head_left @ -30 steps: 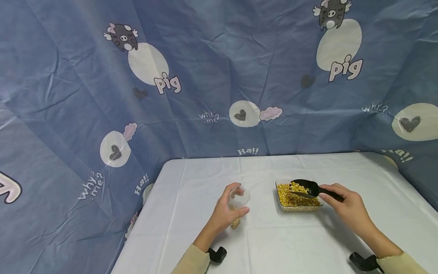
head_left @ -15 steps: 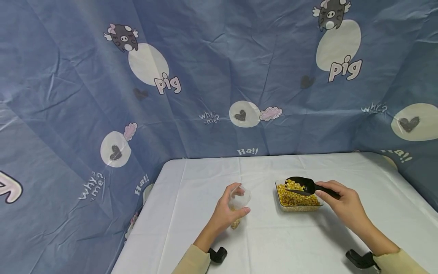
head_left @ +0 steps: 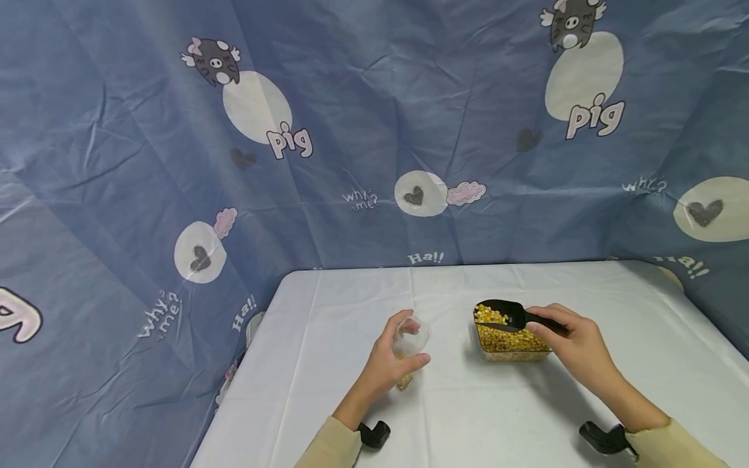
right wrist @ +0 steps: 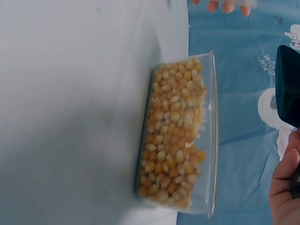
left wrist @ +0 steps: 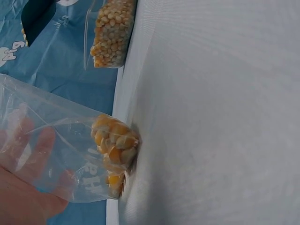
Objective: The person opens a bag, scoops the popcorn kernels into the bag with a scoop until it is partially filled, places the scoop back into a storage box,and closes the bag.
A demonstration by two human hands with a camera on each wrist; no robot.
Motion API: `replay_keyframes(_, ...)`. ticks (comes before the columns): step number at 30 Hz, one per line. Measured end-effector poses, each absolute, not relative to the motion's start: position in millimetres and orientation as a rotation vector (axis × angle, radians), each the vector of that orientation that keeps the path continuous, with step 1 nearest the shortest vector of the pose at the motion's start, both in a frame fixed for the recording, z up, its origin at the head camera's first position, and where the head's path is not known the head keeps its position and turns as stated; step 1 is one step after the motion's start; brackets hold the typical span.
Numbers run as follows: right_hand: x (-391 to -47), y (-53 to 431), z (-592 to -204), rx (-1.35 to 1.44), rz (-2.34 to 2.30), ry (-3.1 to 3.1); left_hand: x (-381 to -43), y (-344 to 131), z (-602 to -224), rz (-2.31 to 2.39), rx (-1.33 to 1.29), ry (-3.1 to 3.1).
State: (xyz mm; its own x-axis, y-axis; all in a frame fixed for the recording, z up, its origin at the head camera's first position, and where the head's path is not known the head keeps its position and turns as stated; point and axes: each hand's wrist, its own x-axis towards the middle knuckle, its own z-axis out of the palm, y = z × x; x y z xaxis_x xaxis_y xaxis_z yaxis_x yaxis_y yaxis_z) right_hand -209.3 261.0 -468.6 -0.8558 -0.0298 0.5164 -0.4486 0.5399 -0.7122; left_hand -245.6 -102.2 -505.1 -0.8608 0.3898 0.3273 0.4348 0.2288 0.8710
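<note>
My left hand (head_left: 383, 361) curls around the upper part of a clear plastic bag (head_left: 413, 337), its mouth spread wide. A small heap of corn kernels (left wrist: 115, 140) fills the bag's bottom, which rests on the table in the left wrist view. My right hand (head_left: 576, 338) grips the handle of a black scoop (head_left: 516, 316) loaded with corn kernels (head_left: 490, 315). The scoop hovers over a clear rectangular container (right wrist: 212, 140) of corn, covering its back left part in the head view. In the right wrist view, only part of the scoop (right wrist: 288, 86) shows.
A white cloth covers the table (head_left: 468, 416). Behind it hangs a blue printed curtain (head_left: 328, 143). The container stands right of the bag, with a strip of bare cloth between them. Black straps or mounts (head_left: 374, 434) sit at both wrists.
My right hand has carried the loaded scoop leftward, from over the container's middle to its left end. My left hand and the bag have stayed nearly still.
</note>
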Motion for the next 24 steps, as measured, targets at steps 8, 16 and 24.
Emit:
replay_keyframes(8, -212.2, 251.5, -463.6, 0.422, 1.277, -2.335, -245.7, -100.9, -504.0, -1.731, -0.797, -2.448)
replay_keyframes(16, -215.9, 240.2, -458.6, 0.484, 1.339, -2.33, -245.6, -100.5, -504.8, -1.734, -0.794, -2.446)
replay_keyframes(24, -217.7, 230.1, -456.4, 0.481, 1.378, -2.354, -244.0, -100.6, -503.7, -1.709, -0.793, -2.457)
